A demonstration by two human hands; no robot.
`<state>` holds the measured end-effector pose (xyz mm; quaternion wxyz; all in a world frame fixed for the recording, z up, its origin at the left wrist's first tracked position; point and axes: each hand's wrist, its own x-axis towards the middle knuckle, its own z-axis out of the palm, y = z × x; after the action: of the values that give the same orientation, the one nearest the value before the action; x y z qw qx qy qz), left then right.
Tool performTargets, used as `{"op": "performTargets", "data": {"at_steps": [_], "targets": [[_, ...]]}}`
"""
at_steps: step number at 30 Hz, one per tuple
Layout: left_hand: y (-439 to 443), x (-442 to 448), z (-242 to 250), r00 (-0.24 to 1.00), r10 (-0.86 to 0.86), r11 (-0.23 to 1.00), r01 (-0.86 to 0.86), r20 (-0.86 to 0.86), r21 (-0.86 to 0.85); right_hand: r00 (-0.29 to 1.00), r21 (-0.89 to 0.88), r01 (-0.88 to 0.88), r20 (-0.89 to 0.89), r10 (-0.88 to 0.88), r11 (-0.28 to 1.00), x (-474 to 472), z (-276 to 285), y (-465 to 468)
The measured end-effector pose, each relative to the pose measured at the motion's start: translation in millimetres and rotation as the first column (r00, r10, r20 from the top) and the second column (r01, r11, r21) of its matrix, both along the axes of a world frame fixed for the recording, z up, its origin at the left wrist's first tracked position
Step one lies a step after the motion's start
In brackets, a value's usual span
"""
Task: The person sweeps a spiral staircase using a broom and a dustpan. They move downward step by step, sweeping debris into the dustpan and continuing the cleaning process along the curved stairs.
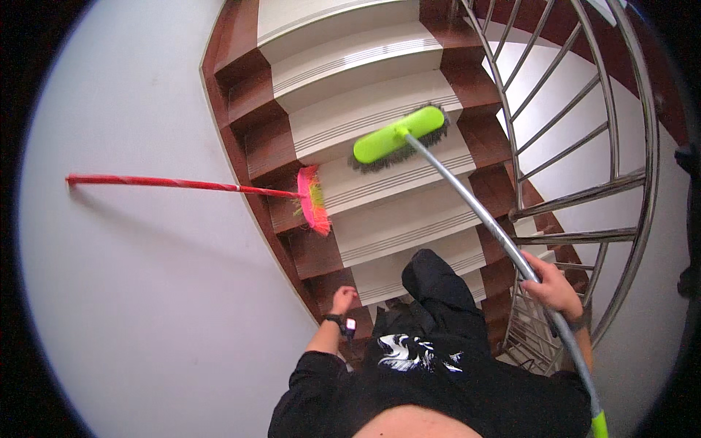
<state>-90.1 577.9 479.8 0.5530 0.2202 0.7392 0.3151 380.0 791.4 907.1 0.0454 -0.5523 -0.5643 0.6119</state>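
Note:
My right hand (556, 290) is wrapped around the silver handle (476, 205) of a push broom. Its bright green head (398, 135) with dark bristles is over the pale steps ahead; whether the bristles touch a step I cannot tell. At my left side, my left hand (344, 299) hangs with loosely curled fingers and nothing visible in it. A smartwatch (350, 327) with a lit screen is on that wrist. Farther left, a second broom with a red handle (159, 182) leans on the wall, its pink head (306, 198) and multicoloured bristles resting on the stairs.
A staircase (378, 90) with pale middle treads and dark red-brown sides rises before me. Stainless steel railing (648, 137) runs along the right, close to my right hand. The white wall (137, 284) borders the left. My raised, black-trousered leg (438, 279) is over the stairs.

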Motion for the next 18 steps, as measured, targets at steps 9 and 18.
{"op": "performTargets", "data": {"at_steps": [9, 18], "targets": [[130, -135, 175, 0.79, 0.51, 0.835, -0.359, -0.34, 0.417, 0.987, 0.118, -0.159, 0.038, 0.156, 0.98, 17, 2, 135], [210, -261, 328, 0.566, 0.792, 0.567, -0.545, -0.228, 0.617, 0.997, -0.218, -0.07, 0.002, 0.073, 0.973, 33, -6, 139]]}}
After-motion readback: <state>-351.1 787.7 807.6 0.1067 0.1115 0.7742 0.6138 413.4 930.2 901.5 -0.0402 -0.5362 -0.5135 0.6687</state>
